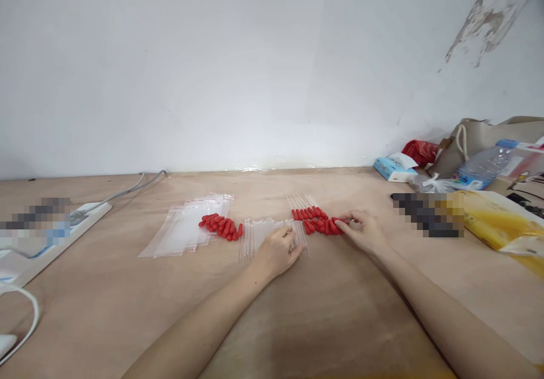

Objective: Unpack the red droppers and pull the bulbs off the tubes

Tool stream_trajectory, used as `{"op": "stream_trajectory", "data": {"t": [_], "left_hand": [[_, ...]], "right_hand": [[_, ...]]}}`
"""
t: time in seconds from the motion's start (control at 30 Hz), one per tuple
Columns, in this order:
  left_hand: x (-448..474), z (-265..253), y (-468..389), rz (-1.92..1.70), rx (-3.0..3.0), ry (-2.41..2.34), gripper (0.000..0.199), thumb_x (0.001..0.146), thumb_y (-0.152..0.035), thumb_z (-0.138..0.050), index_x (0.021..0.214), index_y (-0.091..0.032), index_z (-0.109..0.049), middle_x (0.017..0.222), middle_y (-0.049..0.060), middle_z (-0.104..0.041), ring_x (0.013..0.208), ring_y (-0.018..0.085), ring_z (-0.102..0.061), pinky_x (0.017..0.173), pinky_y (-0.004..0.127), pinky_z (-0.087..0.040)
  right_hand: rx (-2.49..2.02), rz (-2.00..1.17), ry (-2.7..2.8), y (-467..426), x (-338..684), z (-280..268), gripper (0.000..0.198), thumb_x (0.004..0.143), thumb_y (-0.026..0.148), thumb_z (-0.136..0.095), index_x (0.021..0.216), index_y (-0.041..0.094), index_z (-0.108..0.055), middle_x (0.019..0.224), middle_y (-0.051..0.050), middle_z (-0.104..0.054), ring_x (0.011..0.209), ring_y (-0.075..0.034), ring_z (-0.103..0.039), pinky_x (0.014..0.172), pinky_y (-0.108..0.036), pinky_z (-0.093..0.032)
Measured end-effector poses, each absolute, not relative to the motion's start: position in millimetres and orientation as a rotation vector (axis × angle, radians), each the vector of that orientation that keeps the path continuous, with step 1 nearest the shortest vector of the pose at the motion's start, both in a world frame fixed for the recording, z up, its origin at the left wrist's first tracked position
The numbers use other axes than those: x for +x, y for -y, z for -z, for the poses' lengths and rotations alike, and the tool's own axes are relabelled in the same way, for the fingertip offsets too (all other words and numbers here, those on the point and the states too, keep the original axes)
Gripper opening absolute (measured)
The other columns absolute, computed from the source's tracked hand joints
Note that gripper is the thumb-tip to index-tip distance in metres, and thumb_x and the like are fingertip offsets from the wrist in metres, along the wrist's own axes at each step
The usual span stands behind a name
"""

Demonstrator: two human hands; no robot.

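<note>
Curled over the right part of a row of thin clear tubes [254, 237] is my left hand [277, 250]; what its fingers grip, if anything, is hidden. My right hand [360, 229] pinches a red bulb [335, 227] at the right end of a small pile of red bulbs [315, 227]. Behind that pile, several red bulbs with clear tubes [304, 212] lie side by side, their tubes pointing to the wall. Another heap of red bulbs [221, 226] sits left of the loose tubes, partly on clear plastic bags [178, 231].
A power strip [91, 220] with cables lies at the left. On the right are a blue tissue pack [393, 168], a plastic bottle [484, 166], a yellow package [493, 220] and a blurred dark object [425, 214]. The wall [255, 73] bounds the table's far edge.
</note>
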State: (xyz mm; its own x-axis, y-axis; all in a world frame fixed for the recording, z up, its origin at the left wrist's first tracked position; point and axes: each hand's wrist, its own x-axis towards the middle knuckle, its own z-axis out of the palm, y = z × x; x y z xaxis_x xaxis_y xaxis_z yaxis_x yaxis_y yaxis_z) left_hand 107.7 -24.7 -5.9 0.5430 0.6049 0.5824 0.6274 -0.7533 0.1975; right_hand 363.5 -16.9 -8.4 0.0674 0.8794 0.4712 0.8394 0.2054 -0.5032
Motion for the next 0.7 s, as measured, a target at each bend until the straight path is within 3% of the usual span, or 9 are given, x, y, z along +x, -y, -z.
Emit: {"op": "stream_trajectory", "data": {"t": [0.17,0.5,0.7], "left_hand": [[111.2,6.0,22.0,1.094,-2.689,1.07,0.035,0.078,-0.043,-0.053,0.087,-0.01,-0.062,0.102,0.015,-0.061,0.096,0.024,-0.056,0.085,0.036,-0.048],[52.1,-1.1,32.2,1.103,-2.56,0.932,0.017,0.077,-0.026,-0.056,0.092,-0.019,-0.063,0.094,0.006,-0.061,0.088,0.02,-0.052,0.08,0.038,-0.043],[24.4,3.4,35.4,1.121,-2.647,0.987,0.013,0.079,-0.019,-0.053,0.087,-0.02,-0.063,0.09,0.006,-0.058,0.085,0.017,-0.052,0.079,0.035,-0.042]], "right_hand": [[-1.614,-0.027,1.761,19.3,361.1,6.7,0.03,0.074,0.048,-0.05,0.072,0.023,-0.067,0.072,-0.002,-0.066,0.071,-0.018,-0.055,0.07,-0.031,-0.038],[-1.827,-0.213,1.638,-3.1,353.8,-10.2,0.028,0.072,0.045,-0.05,0.076,0.021,-0.065,0.068,-0.001,-0.065,0.06,-0.014,-0.055,0.055,-0.023,-0.036],[-2.148,-0.347,1.779,-23.3,328.0,-38.1,0.029,0.067,0.049,-0.054,0.072,0.024,-0.067,0.067,-0.002,-0.066,0.066,-0.017,-0.059,0.059,-0.025,-0.037]]}}
